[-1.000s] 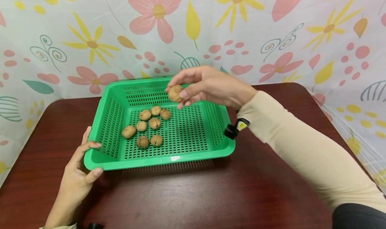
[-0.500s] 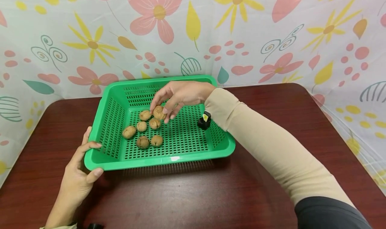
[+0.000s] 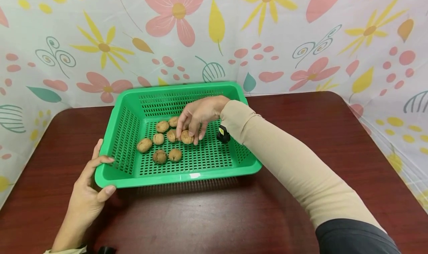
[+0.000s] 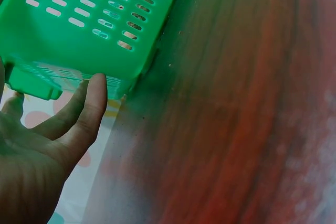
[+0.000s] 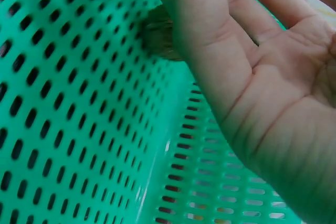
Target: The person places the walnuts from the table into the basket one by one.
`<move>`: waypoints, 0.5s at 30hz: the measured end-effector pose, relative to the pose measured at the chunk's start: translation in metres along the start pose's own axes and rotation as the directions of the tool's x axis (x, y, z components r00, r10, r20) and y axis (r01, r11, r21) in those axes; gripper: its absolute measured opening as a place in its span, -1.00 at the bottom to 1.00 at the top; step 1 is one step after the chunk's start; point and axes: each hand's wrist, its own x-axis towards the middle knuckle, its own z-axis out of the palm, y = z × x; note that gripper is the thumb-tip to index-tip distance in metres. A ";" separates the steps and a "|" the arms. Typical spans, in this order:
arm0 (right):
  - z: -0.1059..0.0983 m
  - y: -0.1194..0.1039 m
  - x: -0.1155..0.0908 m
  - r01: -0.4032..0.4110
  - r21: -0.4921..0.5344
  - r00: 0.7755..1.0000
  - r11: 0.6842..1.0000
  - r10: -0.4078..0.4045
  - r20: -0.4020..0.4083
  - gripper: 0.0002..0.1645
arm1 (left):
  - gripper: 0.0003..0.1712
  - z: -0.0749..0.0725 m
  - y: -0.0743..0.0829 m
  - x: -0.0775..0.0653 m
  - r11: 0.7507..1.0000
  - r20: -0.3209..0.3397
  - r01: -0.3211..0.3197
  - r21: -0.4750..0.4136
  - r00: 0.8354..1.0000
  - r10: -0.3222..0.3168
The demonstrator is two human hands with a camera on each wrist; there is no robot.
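In the head view, several walnuts (image 3: 144, 145) lie in the left and middle part of a green plastic basket (image 3: 207, 172). My right hand (image 3: 204, 114) reaches down into the basket, thumb and fingers pinching a walnut (image 3: 187, 137) low over the perforated floor, close beside another walnut (image 3: 172, 135). In the right wrist view, fingers mostly cover the dark, blurred walnut (image 5: 161, 34). At the basket's near left corner, my left hand (image 3: 85, 194) holds the rim, fingers on the left side and thumb at the front. The left wrist view shows its fingers (image 4: 94, 103) against the basket wall (image 4: 58, 30).
The basket stands on a dark reddish-brown table (image 3: 217, 216), near its back edge. Behind hangs a white cloth (image 3: 260, 34) printed with flowers and leaves. A small black wrist camera (image 3: 223, 134) hangs below the right sleeve, inside the basket.
My right hand has carried its walnut down and left into the basket, then slightly toward the front right. My left hand has kept its hold on the corner.
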 end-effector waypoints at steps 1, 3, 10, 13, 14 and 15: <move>0.001 0.000 0.001 -0.019 -0.012 1.000 1.000 0.019 -0.005 -0.58 | -0.35 0.000 0.000 0.000 1.000 -0.001 0.002 0.001 1.000 -0.002; 0.003 0.001 0.002 -0.055 -0.031 0.998 0.998 0.054 -0.018 -0.58 | -0.34 0.000 0.000 0.000 1.000 -0.004 0.010 0.006 1.000 -0.010; 0.006 0.002 0.006 -0.106 -0.045 0.992 0.993 0.102 -0.081 -0.62 | -0.36 -0.002 -0.004 0.000 0.999 0.015 -0.038 -0.033 0.999 0.038; 0.006 0.002 0.006 -0.108 -0.038 0.989 0.993 0.104 -0.103 -0.62 | -0.35 -0.001 -0.005 0.001 0.998 0.020 -0.045 -0.042 0.999 0.046; 0.006 0.003 0.006 -0.108 -0.034 0.988 0.994 0.104 -0.110 -0.62 | -0.35 -0.001 -0.004 0.001 0.999 0.017 -0.038 -0.035 0.999 0.038; 0.006 0.003 0.005 -0.108 -0.031 0.988 0.994 0.104 -0.115 -0.62 | -0.35 -0.001 -0.004 0.001 0.999 0.018 -0.037 -0.033 0.999 0.038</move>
